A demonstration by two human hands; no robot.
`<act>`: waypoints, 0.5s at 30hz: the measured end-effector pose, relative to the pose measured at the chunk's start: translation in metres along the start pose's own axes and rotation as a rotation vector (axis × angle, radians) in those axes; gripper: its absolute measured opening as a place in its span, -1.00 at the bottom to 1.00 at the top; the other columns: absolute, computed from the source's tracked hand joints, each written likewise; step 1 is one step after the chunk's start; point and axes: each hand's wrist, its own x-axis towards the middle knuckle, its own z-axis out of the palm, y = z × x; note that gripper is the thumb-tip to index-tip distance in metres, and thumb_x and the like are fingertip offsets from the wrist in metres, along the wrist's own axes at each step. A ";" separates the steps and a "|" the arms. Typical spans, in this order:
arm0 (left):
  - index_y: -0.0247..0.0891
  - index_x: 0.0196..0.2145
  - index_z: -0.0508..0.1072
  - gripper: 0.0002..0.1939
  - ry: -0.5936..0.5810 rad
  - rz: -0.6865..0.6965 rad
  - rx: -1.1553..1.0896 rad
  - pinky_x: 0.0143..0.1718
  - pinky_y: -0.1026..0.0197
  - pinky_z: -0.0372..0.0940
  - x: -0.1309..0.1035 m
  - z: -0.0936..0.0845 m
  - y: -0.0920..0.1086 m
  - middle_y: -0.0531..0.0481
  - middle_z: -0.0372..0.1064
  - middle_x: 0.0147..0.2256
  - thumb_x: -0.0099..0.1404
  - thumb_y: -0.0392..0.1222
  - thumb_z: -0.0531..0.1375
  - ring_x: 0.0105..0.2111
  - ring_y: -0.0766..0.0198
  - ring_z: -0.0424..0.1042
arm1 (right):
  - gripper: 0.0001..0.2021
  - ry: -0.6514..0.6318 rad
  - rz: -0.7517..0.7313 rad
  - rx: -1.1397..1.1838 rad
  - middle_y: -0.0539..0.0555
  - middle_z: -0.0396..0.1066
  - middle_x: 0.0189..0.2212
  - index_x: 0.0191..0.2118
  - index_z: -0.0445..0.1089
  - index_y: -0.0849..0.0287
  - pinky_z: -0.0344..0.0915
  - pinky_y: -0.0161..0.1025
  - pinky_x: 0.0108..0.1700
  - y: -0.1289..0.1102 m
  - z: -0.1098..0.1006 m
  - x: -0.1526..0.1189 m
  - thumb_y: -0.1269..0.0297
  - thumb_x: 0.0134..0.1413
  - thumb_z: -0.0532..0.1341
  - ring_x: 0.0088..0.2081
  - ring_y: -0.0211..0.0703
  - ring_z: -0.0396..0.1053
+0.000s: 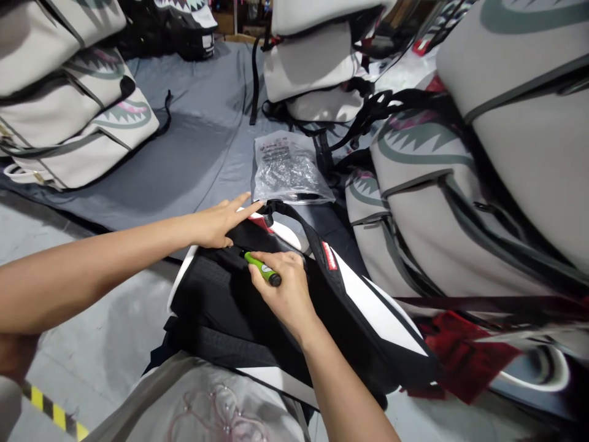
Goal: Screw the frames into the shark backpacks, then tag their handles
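Pale grey cloth, crossed by thin pinkish cords, is seen closest to the camera, at six o'clock. Much of the far area is taken up by a wrinkled grey sheet, by which a raised surface is covered; grey floor is shown toward eight o'clock. Pale backpacks with toothed shark-mouth prints are piled at three o'clock and ten o'clock, while a smaller pile of pale bags is stood at twelve o'clock. From the centre toward five o'clock, a black-and-white backpack is laid, tilted, just beyond the pale cloth. At seven o'clock, the floor is marked with yellow-and-black striped tape. Past the backpack's far edge, a clear plastic pouch is rested on the sheet.

The left hand is spread wide at the backpack's far edge. By the right hand, a green pen-shaped tool with a black end is held between thumb and fingers, pointed toward ten o'clock over the black fabric; whether its tip touches cannot be told.

On the backpack's strap, a red tag with white lettering is carried, too small to be read. Faint print on the pouch cannot be made out.
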 end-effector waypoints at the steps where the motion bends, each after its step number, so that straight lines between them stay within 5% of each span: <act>1: 0.03 0.39 -0.59 0.19 0.000 -0.010 -0.013 0.25 -0.05 0.06 0.000 0.001 -0.001 -0.34 -0.63 0.43 0.20 -0.28 0.28 0.39 -0.22 -0.13 | -0.85 -0.022 -0.014 0.000 0.02 0.61 -0.30 -0.16 0.55 0.11 0.18 -0.07 -0.04 -0.001 -0.001 0.000 0.34 0.14 0.30 -0.28 -0.14 0.49; 11: 0.11 0.33 -0.75 0.28 -0.144 -0.101 0.005 0.21 -0.06 0.15 -0.005 -0.011 0.009 -0.25 -0.81 0.42 0.18 -0.32 0.28 0.39 -0.29 -0.14 | -0.84 -0.024 -0.069 -0.019 0.02 0.61 -0.26 -0.14 0.53 0.09 0.17 -0.06 -0.05 -0.005 -0.002 -0.005 0.36 0.15 0.29 -0.26 -0.12 0.49; 15: 0.04 0.38 -0.62 0.22 -0.038 -0.183 0.072 0.16 0.01 0.21 -0.011 -0.005 0.019 -0.32 -0.74 0.42 0.20 -0.34 0.28 0.38 -0.25 -0.09 | -0.81 -0.068 -0.081 0.039 0.00 0.61 -0.25 -0.12 0.53 0.10 0.18 -0.10 -0.06 -0.004 -0.005 -0.005 0.38 0.13 0.31 -0.26 -0.16 0.49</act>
